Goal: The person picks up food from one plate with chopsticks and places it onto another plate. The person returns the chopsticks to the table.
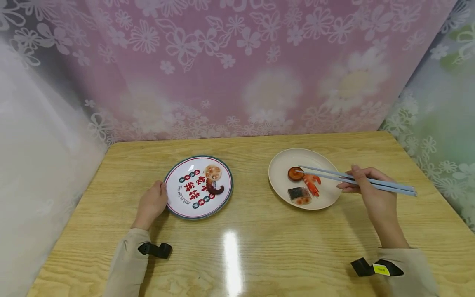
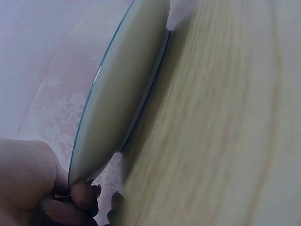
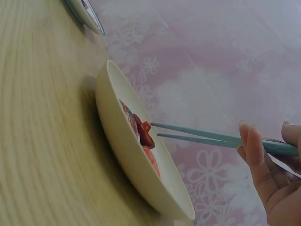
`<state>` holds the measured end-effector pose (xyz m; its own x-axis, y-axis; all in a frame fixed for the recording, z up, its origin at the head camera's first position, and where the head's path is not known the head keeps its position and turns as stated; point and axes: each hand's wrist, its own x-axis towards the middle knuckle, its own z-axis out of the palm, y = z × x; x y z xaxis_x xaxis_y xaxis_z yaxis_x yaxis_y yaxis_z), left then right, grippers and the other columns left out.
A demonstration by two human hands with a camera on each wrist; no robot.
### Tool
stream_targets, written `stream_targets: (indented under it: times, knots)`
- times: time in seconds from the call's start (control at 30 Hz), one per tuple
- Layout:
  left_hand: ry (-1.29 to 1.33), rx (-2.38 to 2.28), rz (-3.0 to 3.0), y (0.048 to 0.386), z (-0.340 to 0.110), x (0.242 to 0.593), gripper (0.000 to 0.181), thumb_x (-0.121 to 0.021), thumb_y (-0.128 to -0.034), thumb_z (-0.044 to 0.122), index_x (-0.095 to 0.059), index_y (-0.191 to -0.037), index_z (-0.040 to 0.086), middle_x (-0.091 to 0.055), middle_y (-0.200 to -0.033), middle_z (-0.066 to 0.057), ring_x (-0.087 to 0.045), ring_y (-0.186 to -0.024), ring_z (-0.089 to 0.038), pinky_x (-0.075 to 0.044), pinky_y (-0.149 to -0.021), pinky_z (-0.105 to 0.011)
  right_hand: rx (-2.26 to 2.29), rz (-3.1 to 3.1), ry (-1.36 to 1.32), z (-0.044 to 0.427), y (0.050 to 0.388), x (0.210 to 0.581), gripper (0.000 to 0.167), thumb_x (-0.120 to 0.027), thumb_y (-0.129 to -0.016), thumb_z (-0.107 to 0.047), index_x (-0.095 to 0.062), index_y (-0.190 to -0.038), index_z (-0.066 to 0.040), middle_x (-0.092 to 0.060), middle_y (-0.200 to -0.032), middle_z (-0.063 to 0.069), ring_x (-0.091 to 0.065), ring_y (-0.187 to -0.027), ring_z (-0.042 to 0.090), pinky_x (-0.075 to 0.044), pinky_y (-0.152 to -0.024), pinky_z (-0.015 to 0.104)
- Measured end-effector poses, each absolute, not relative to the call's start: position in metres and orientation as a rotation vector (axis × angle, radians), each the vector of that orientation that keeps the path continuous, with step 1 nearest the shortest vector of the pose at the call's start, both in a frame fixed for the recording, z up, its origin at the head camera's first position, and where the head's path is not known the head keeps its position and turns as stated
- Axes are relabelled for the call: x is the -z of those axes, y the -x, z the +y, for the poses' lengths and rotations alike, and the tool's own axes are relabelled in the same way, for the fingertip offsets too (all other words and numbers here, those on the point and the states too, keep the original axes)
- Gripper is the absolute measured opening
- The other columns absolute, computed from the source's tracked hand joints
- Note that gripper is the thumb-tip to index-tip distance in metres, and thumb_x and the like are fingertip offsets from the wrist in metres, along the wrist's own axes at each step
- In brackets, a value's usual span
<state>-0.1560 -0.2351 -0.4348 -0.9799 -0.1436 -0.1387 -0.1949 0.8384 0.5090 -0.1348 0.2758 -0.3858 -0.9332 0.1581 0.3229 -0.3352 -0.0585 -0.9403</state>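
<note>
My left hand [image 1: 151, 204] grips the left rim of the white plate [image 1: 178, 167] with red lettering; in the left wrist view the fingers curl at the edge of the plate [image 2: 113, 89]. A lotus-like slice [image 1: 213, 173] and a dark red curled tentacle piece [image 1: 215, 188] lie on that plate. At the right, my right hand [image 1: 375, 202] holds pale blue chopsticks [image 1: 389, 186], their tips at a round brown-orange piece [image 1: 295, 173] on the cream plate [image 1: 280, 161]. Beside it lie a shrimp-like piece [image 1: 312, 184] and a dark-skinned piece [image 1: 299, 194].
Both plates stand apart on the wooden table [image 1: 259, 247]. A flowered pink cloth [image 1: 237, 82] hangs behind the far edge, with pale cloth at both sides. Black straps with small devices sit on both wrists.
</note>
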Motion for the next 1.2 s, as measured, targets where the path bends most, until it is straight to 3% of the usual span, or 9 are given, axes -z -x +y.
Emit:
stream_targets:
  times: [0.2, 0.6, 0.9, 1.2]
  knots:
    - [0.263, -0.836, 2.917, 0.156, -0.235, 0.434, 0.036, -0.029, -0.1047, 0.017, -0.047, -0.118, -0.012, -0.057, -0.087, -0.021, -0.053, -0.077, -0.033, -0.041, -0.069, -0.043, -2.142, -1.818, -0.207, 0.284, 0.13, 0.395, 0.027, -0.052, -0.098, -0.005, -0.057, -0.096, 0.021, -0.072, -0.089, 0.013, -0.071, -0.068, 0.019, -0.054, -0.061, 0.028]
    - [0.284, -0.835, 2.902, 0.156, -0.235, 0.435, 0.035, -0.028, -0.1049, 0.017, -0.047, -0.117, -0.01, -0.054, -0.082, -0.017, -0.051, -0.074, -0.03, -0.039, -0.064, -0.038, -2.346, -1.699, -0.157, 0.294, 0.124, 0.411, 0.025, -0.047, -0.101, -0.007, -0.066, -0.096, 0.009, -0.072, -0.087, 0.011, -0.071, -0.07, 0.018, -0.054, -0.061, 0.024]
    - [0.275, -0.835, 2.905, 0.155, -0.236, 0.434, 0.035, -0.029, -0.105, 0.017, -0.047, -0.118, -0.011, -0.054, -0.082, -0.018, -0.052, -0.075, -0.032, -0.04, -0.065, -0.04, -2.343, -1.62, -0.369, 0.293, 0.121, 0.426, 0.019, -0.042, -0.098, 0.008, -0.06, -0.101, 0.015, -0.072, -0.091, 0.017, -0.069, -0.065, 0.021, -0.052, -0.056, 0.023]
    - [0.278, -0.85, 2.921, 0.155, -0.236, 0.436, 0.035, -0.029, -0.1047, 0.017, -0.049, -0.115, -0.009, -0.054, -0.082, -0.019, -0.052, -0.075, -0.032, -0.04, -0.066, -0.041, -2.159, -1.742, -0.377, 0.283, 0.125, 0.436, 0.019, -0.043, -0.098, 0.008, -0.052, -0.104, 0.024, -0.072, -0.087, 0.016, -0.067, -0.061, 0.018, -0.051, -0.053, 0.023]
